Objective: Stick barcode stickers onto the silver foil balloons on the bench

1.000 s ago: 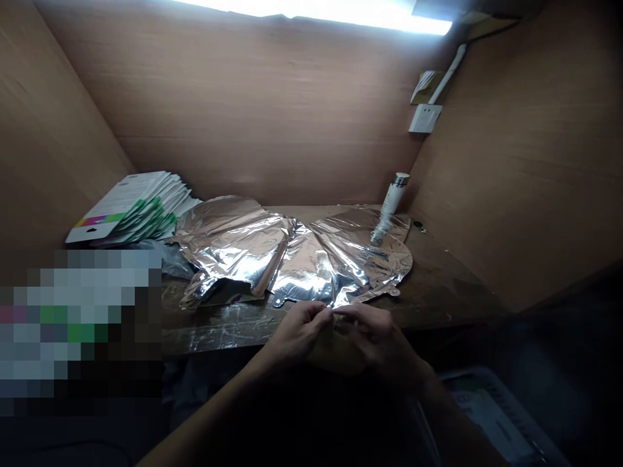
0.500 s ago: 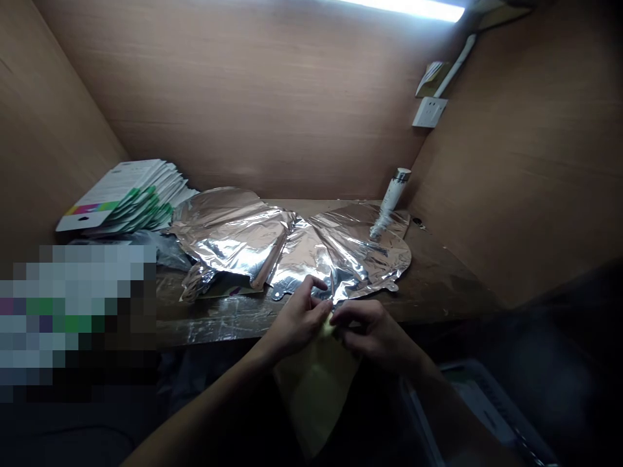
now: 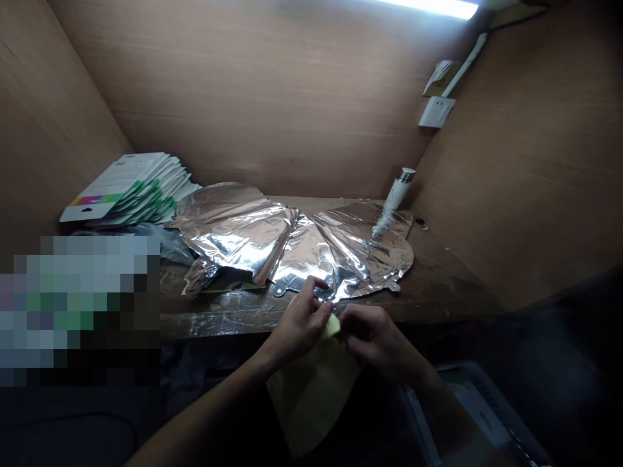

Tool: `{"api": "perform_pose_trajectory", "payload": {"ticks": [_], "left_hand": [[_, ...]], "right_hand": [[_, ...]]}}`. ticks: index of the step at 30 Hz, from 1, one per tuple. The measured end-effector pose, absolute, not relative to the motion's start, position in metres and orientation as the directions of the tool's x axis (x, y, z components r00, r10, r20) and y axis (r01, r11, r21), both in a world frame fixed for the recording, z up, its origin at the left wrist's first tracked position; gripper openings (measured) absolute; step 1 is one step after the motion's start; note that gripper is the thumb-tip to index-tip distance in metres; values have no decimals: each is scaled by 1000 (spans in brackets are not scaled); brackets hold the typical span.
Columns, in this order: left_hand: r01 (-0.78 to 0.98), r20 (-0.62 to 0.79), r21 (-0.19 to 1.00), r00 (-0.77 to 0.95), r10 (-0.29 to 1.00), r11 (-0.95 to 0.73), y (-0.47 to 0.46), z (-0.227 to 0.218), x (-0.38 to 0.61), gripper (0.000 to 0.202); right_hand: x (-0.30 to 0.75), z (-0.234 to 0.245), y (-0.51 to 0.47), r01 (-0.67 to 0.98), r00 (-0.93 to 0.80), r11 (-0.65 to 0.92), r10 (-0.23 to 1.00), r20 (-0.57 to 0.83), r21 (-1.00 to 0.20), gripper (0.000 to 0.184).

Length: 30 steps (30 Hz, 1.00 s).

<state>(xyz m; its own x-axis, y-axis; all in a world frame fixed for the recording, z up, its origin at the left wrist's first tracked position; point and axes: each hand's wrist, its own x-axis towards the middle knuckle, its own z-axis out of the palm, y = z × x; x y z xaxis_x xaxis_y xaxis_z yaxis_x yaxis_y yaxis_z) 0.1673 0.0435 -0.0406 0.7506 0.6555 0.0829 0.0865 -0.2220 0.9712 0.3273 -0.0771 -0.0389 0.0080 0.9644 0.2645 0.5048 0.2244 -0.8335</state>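
A flat, shiny silver foil balloon [image 3: 238, 237] with scalloped edges and small holed tabs lies spread across the table. My left hand [image 3: 304, 321] pinches its near edge at the table front, thumb against the fingers, index finger bent above. Just to the right, my right hand [image 3: 372, 334] is closed, its fingertips at the top of a yellow sheet [image 3: 316, 395]. That sheet hangs below both hands, in front of the table edge. Exactly what lies between the fingertips is partly hidden.
A stack of white printed cards [image 3: 131, 188] lies at the back left, beside clear plastic [image 3: 168, 243]. A white bottle-like cylinder [image 3: 396, 194] stands on the right. Wooden panels [image 3: 272, 97] enclose the table [image 3: 219, 318]. A plastic bin [image 3: 477, 402] sits low at right.
My right hand has moved slightly right, away from my left, and its fingers have curled more. More of the yellow sheet's top shows between the hands. The view has shifted slightly.
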Motion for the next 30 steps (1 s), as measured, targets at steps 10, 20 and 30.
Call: {"api": "perform_pose_trajectory", "payload": {"ticks": [10, 20, 30], "left_hand": [[123, 82, 954, 772, 631, -274, 39, -44, 165, 27], [136, 82, 952, 753, 653, -276, 36, -43, 166, 31], [85, 53, 983, 708, 704, -161, 39, -53, 163, 35]], "right_hand": [[323, -40, -77, 579, -39, 255, 957, 287, -774, 15], [322, -46, -87, 555, 46, 168, 972, 231, -815, 14], [319, -73, -91, 566, 18, 392, 874, 486, -725, 26]]}}
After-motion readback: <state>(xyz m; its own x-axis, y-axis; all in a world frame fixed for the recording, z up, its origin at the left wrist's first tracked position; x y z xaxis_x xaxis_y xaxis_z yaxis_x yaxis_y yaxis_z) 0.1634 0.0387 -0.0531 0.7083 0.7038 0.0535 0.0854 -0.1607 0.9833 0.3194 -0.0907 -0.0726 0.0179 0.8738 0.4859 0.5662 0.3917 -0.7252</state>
